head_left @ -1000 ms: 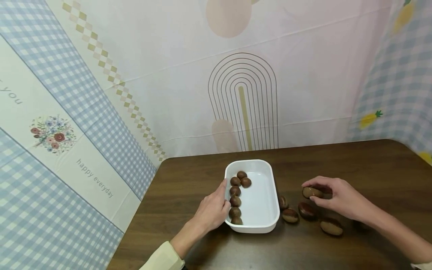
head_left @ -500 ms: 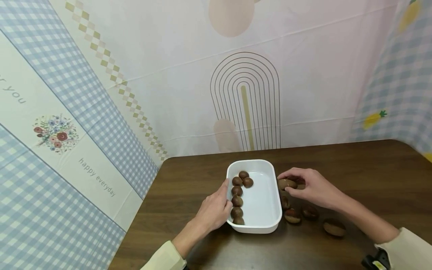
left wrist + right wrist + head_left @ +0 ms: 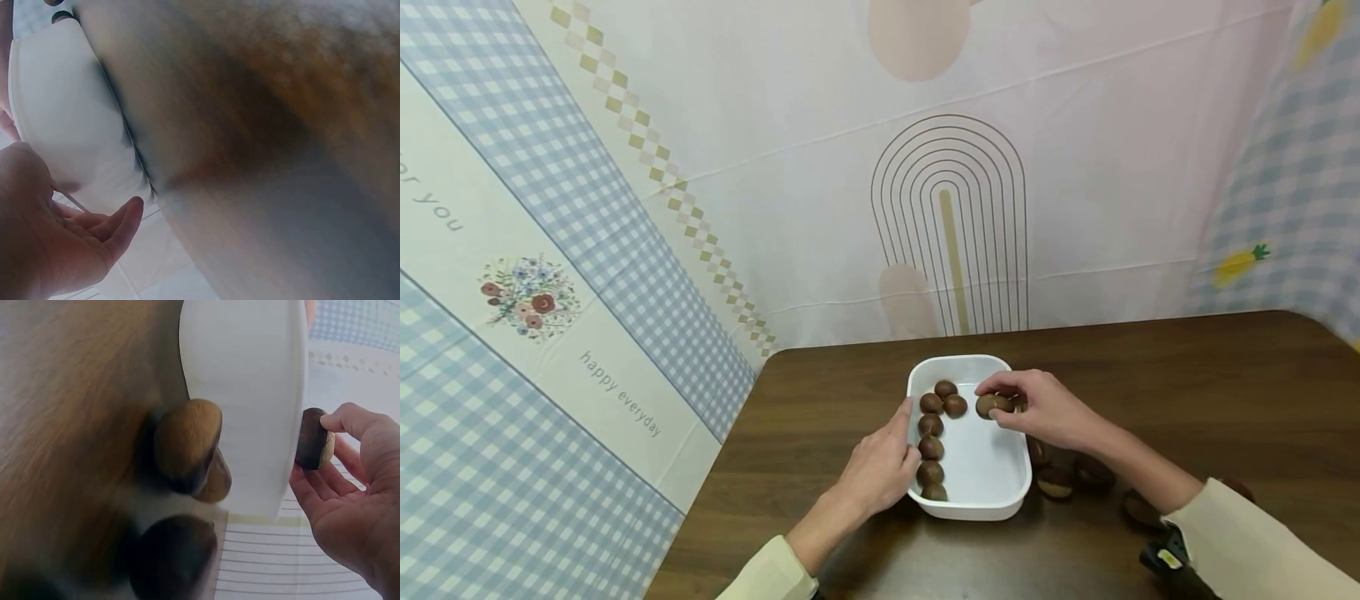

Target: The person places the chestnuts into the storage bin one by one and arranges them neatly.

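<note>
A white rectangular dish (image 3: 985, 471) stands on the table, with several brown chestnuts (image 3: 931, 448) lined along its left inner side. My left hand (image 3: 880, 467) holds the dish's left rim, index finger stretched along it and thumb at the edge. In the left wrist view its other fingers (image 3: 128, 219) lie against the outer wall. Over the dish's right half, my right hand (image 3: 1048, 410) pinches another chestnut (image 3: 992, 406) between thumb and fingers. The right wrist view shows this chestnut (image 3: 312, 440) just past the rim, dark shell with a pale base.
More chestnuts (image 3: 1055, 482) lie on the dark wooden table (image 3: 820, 408) right of the dish, some partly hidden under the right forearm. One chestnut (image 3: 187, 440) sits close against the outer wall. A patterned cloth (image 3: 775, 208) hangs behind the table.
My right hand has carried the chestnut leftward from the table, past the right rim and over the dish. The left hand keeps its place at the left rim.
</note>
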Tool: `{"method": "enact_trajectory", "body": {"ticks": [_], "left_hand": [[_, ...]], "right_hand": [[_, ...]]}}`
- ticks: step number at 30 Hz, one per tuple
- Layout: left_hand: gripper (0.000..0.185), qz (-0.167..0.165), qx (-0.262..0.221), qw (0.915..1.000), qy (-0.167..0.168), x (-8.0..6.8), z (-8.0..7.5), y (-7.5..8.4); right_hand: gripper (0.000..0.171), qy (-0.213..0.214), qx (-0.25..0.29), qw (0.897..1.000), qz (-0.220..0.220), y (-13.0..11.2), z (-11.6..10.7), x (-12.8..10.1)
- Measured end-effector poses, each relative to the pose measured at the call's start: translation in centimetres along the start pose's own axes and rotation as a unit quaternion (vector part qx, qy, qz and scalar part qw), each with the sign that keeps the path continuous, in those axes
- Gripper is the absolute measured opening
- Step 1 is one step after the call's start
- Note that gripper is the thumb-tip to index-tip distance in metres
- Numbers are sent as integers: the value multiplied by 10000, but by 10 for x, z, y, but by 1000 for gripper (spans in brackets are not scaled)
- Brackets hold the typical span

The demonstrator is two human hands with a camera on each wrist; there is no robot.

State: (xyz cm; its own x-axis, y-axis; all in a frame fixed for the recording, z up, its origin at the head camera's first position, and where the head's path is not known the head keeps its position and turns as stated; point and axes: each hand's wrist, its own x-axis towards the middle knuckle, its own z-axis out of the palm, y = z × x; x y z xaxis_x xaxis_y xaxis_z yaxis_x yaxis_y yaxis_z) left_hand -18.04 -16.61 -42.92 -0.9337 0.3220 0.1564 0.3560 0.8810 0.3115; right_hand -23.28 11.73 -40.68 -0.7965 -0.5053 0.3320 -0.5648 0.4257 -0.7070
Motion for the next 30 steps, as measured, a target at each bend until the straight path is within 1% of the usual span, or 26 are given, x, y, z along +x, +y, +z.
{"method": "enact_trajectory", "body": {"ticks": [7, 11, 15, 20, 25, 30], "left_hand": [[70, 15, 18, 10000, 23, 0, 0, 1], [70, -6, 32, 10000, -2, -1, -1, 1], [70, -8, 27, 10000, -25, -1, -1, 1], [70, -4, 29, 10000, -46, -1, -1, 0], [71, -3, 56, 10000, 0, -1, -1, 0], [71, -54, 34, 10000, -15, -1, -2, 0]], "right_hand": [[26, -64, 52, 9998, -177, 3, 16, 13], [25, -162, 71, 9998, -100, 3, 23, 18], [25, -251, 24, 9996, -142, 0, 29, 24], [24, -322, -145, 9991, -216, -1, 36, 32], [25, -539, -355, 9978, -165, -3, 43, 37], [24, -728, -657, 9949, -224, -4, 48, 41]]}}
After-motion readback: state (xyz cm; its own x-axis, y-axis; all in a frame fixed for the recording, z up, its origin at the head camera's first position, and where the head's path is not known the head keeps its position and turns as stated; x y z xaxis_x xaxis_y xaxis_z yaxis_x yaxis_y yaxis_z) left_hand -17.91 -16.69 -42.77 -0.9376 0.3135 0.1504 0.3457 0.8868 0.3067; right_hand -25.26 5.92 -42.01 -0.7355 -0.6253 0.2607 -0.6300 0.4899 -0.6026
